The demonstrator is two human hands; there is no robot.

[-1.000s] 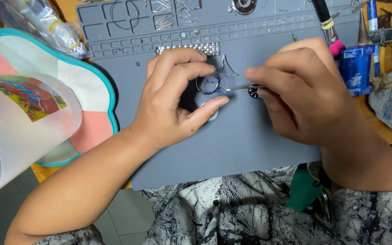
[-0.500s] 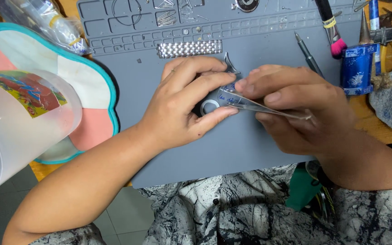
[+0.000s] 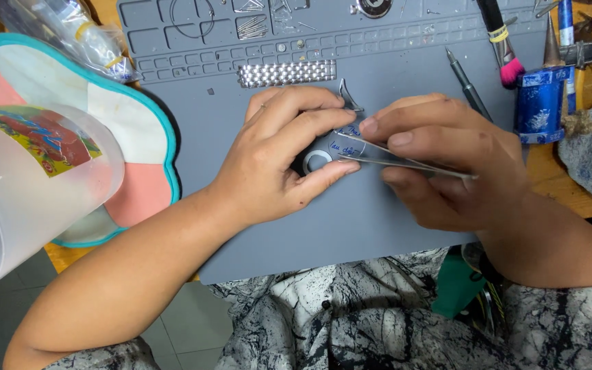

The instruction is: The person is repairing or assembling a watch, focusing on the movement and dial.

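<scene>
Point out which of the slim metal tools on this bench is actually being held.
The tweezers, pinched in the right hand with tips at the small round part. The dark screwdriver lies loose on the grey mat, untouched.

Bare forearms; black-and-white marbled garment (image 3: 351,322).

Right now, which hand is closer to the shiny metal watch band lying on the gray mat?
Left. The left hand sits just below the metal watch band, nearly touching. The right hand is farther off, below and to its right, holding tweezers.

Left hand (image 3: 279,161), right hand (image 3: 447,161) seemingly pinching.
</scene>
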